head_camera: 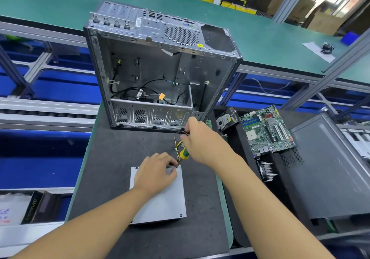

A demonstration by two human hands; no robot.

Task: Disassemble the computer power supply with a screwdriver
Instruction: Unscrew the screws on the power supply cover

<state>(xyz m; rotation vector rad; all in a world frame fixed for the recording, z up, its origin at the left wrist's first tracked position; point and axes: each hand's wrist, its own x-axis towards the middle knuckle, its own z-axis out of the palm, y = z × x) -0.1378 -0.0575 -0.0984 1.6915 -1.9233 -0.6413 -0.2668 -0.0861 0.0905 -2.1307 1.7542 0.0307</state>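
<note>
The power supply (160, 198) lay flat on the table (112, 158), toward the near edge, with its plain grey cover facing up. Its cable bundle (177, 142) left the housing at the far right corner.

**Hand positions.** The right hand (202, 142) gripped the green-and-yellow handle of the screwdriver (183, 155), with the tip set at the far right corner of the cover. The left hand (155, 171) rested on the far part of the cover, fingers (170, 165) bent down beside the tip. Whether they pinched the shaft or only pressed on the metal could not be determined.

**Handling notes.**
- The housing appeared to be stiff sheet metal, probably fairly heavy for its size (a unit of this type is densely packed).
- The smooth cover offered little friction, so downward pressure from a flat palm was judged the safest way to hold it.
- To lift it, take hold of the two long side walls, not the cables.
- The wires were flexible and should not carry the load.
- Cover edges may be sharp once freed.
- Screws (181, 215) at the visible corners were small and easily lost.
</note>
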